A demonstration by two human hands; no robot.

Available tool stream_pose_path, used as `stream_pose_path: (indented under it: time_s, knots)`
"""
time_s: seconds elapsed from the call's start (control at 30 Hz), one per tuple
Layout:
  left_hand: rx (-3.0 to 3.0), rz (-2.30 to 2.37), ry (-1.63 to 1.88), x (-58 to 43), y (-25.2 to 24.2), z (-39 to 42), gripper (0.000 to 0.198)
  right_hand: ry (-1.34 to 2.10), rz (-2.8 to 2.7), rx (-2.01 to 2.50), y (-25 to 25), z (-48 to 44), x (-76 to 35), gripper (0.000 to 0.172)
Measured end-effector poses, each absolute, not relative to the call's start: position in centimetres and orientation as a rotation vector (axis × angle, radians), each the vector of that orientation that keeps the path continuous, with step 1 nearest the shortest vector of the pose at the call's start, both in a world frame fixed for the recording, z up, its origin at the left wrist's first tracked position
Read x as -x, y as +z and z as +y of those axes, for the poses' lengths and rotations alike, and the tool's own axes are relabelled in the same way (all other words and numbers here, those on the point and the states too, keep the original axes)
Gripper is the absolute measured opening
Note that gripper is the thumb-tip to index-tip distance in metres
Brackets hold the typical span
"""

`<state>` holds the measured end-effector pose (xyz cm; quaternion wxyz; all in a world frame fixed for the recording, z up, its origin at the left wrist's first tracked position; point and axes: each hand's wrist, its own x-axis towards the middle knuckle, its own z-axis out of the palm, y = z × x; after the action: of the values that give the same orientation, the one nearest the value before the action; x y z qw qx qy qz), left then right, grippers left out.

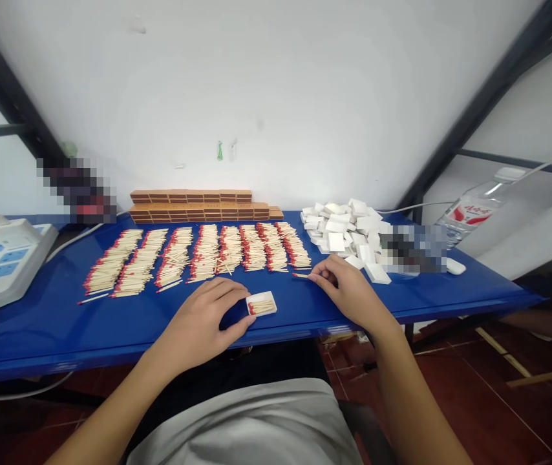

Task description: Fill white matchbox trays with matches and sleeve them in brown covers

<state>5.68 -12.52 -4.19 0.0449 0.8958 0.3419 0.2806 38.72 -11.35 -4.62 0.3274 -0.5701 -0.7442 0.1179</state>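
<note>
A small white tray [269, 312] with red-headed matches in it lies near the front edge of the blue table. My left hand [208, 316] holds its left end between thumb and fingers. To the right, my right hand [346, 284] pinches a single match [301, 276], its red head pointing left, just above the table. Several slanted rows of matches [231, 248] lie behind my hands, red heads mostly to the left. Beyond my right hand is a heap of white trays [337, 242].
Stacked brown matchboxes [198, 212] line the wall at the back of the blue table [159, 329]. A white power strip [2, 265] with a cable is at the left edge. At the right stand a plastic bottle [470, 210] and a white object [455, 266]. Dark metal posts rise at both sides.
</note>
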Motion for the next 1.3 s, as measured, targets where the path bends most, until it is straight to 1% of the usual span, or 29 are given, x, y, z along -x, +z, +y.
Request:
stream_pose_path:
  time_s: [0.13, 0.23, 0.37, 0.47, 0.6, 0.73, 0.9, 1.03, 1.3]
  knots:
    - [-2.741, 1.04, 0.857, -5.7, -4.1, -12.6, 0.027, 0.36, -1.989, 1.375, -3.2, -13.1, -36.4, 0.015]
    - [-2.735, 1.037, 0.864, -5.8, -4.0, -12.6, 0.028, 0.327, -2.086, 1.316, -2.6, -14.0, -34.1, 0.013]
    - [-2.733, 1.024, 0.86, -5.8, -3.9, -12.7, 0.027, 0.233, -2.235, 1.255, -3.0, -14.3, -31.5, 0.012]
    - [-2.728, 1.024, 0.862, -5.8, -3.9, -12.6, 0.027, 0.262, -2.25, 1.188, -3.3, -14.2, -30.7, 0.012]
    - [-2.711, 1.021, 0.872, -5.8, -3.8, -12.6, 0.026, 0.327, -2.073, 1.207, -3.4, -13.3, -32.3, 0.014]
    - [-2.707, 1.021, 0.862, -5.8, -3.8, -12.6, 0.024, 0.167, -1.892, 1.372, -4.1, -11.4, -36.0, 0.019]
    - [-2.728, 1.013, 0.863, -5.7, -4.0, -12.5, 0.026, 0.147, -1.937, 1.479, -5.1, -10.2, -38.4, 0.018]
    - [-2.734, 1.018, 0.867, -5.8, -4.2, -12.5, 0.027, 0.145, -1.955, 1.489, -5.1, -10.2, -38.3, 0.019]
    - [-2.729, 1.029, 0.871, -5.7, -4.1, -12.6, 0.027, 0.171, -1.917, 1.481, -5.3, -10.0, -38.5, 0.015]
